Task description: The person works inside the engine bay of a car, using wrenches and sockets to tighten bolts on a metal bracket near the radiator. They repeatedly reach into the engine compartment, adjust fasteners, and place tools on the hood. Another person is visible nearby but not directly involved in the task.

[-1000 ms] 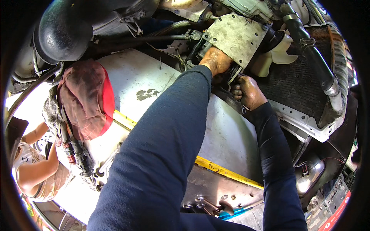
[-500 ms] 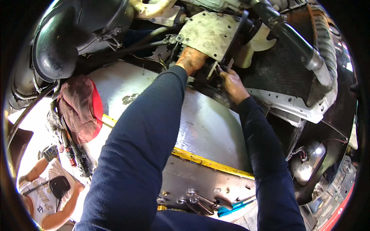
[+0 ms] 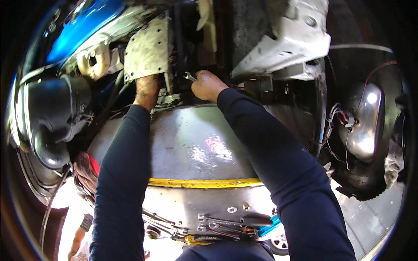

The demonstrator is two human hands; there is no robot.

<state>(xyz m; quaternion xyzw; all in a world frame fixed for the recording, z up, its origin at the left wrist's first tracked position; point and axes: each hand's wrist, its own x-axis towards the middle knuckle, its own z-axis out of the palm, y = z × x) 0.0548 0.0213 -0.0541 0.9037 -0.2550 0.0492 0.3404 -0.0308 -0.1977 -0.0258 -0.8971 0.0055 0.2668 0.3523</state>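
Observation:
My left hand [image 3: 147, 92] reaches up beneath a pale, worn metal plate [image 3: 147, 48] with bolt holes. Its fingers are hidden behind the plate, so their grip does not show. To the right of the plate, my right hand [image 3: 208, 85] is closed round a wrench [image 3: 189, 76], whose open-ended jaw sticks out toward the left. A gap separates that jaw from the plate's lower right corner. Below both hands lies a broad grey metal panel [image 3: 196, 143] edged by a yellow strip [image 3: 204, 183].
Several wrenches and hand tools [image 3: 217, 226] lie on a ledge near my body. A black air duct [image 3: 54, 117] bulges at left, beside a dark red cloth [image 3: 85, 172]. A white frame rail [image 3: 287, 48] juts in at upper right. Part of another person [image 3: 80, 239] shows at lower left.
The view has shifted, so plate and hands now appear further left. My right hand has come away from the plate's edge, and the wrench's jaw now shows. The left hand stays under the plate.

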